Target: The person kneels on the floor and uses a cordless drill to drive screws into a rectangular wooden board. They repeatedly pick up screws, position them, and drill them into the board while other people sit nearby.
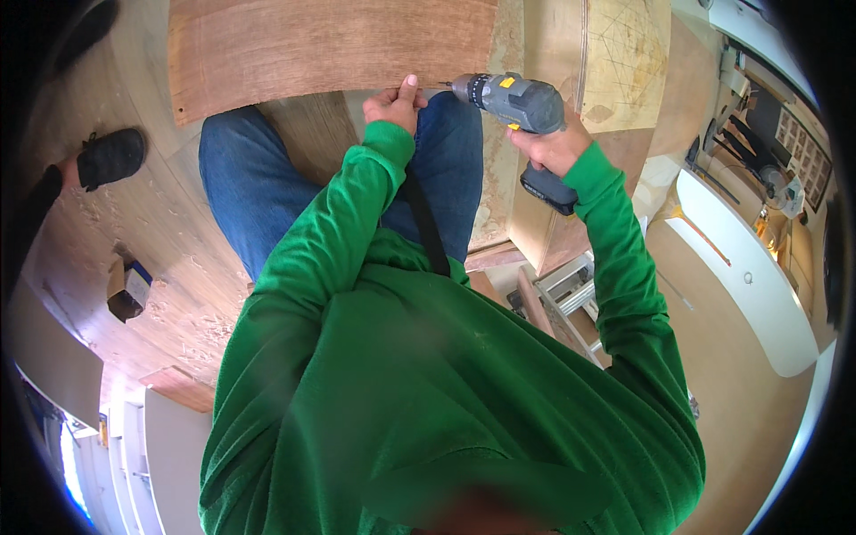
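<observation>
A reddish-brown plywood panel (330, 45) lies across the far side, just beyond my knees. My left hand (393, 107) is closed at its near edge, with the thumb resting over the edge and the fingers curled below, partly hidden. In my right hand (560, 144) is a grey and black cordless drill (526, 102), gripped by its handle. The drill lies nearly level, its thin bit pointing left toward the panel's near right corner, a short way from my left thumb. Its dark battery (548, 189) hangs below my right hand.
Pale wooden boards (624, 67) stand right of the drill. A metal ladder-like frame (571, 294) lies by my right elbow. A small open box (129, 290) sits on the shaving-strewn wooden floor (192, 267) at left. Another person's dark shoe (111, 159) is at far left. A white curved panel (758, 276) lies right.
</observation>
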The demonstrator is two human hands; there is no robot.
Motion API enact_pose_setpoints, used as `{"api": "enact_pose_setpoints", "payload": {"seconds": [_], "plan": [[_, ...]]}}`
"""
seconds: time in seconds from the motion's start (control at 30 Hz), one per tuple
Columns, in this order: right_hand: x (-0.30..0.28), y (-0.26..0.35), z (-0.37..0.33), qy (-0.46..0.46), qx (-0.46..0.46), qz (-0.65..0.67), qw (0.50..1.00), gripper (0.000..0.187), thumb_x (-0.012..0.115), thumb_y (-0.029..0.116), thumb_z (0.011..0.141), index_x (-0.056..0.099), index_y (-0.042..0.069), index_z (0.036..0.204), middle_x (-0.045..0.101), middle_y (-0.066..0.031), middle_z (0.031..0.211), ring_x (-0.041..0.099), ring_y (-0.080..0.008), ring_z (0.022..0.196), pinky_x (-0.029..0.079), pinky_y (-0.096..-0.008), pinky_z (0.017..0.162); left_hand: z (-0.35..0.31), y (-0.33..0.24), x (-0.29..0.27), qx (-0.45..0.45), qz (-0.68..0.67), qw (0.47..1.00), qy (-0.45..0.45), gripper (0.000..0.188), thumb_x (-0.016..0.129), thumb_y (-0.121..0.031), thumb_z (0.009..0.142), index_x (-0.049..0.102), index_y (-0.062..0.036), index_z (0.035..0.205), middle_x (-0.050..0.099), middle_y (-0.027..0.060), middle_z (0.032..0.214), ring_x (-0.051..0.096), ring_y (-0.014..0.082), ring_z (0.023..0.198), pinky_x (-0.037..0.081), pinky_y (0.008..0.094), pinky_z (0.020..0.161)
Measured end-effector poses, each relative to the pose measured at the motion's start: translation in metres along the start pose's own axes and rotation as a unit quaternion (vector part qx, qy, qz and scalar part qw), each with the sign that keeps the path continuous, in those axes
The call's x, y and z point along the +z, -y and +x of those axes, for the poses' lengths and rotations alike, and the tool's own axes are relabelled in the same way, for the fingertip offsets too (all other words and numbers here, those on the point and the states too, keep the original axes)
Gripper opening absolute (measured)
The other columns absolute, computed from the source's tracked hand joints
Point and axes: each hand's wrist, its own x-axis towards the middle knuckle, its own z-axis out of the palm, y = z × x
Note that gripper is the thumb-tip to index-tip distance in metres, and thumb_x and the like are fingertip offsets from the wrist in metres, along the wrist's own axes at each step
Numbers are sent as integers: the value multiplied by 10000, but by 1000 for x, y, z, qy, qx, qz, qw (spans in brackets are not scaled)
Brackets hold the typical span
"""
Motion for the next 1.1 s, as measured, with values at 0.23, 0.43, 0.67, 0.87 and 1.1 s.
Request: {"api": "enact_pose_setpoints", "payload": {"seconds": [0.23,0.43,0.67,0.87,1.1], "plan": [[-3,-5,11,3,-57,-80,995,251,732,204,865,728,31,1047,758,-213,919,733,-388,863,576,-459,805,6,6,0,9,-2,1000,12,367,799,-301,999,779,65,980,752,98,797,618,129,625,481,264,563],[0,-17,21,-22,-73,-136,988,323,771,248,834,734,15,1053,763,-233,941,734,-418,907,577,-467,840,10,11,-1,16,24,1000,12,394,806,-328,992,786,60,929,752,93,788,597,114,613,487,270,570],[-4,-19,29,-6,-55,-114,992,360,794,244,806,750,16,1081,765,-248,958,736,-433,941,580,-461,865,9,13,-2,48,26,998,16,421,811,-357,985,789,52,888,741,78,743,579,110,597,478,269,574],[-1,-15,31,-14,-71,-118,990,325,817,226,778,756,5,1008,752,-256,915,733,-443,909,580,-472,833,7,9,-4,48,22,998,20,438,813,-370,980,787,44,841,742,78,734,597,119,620,486,281,600],[0,-15,31,-14,-43,-122,991,292,817,209,778,746,-3,966,746,-249,878,737,-432,877,580,-470,799,6,7,-5,29,26,999,25,429,811,-362,978,792,47,849,753,85,748,638,140,675,513,311,652]]}}
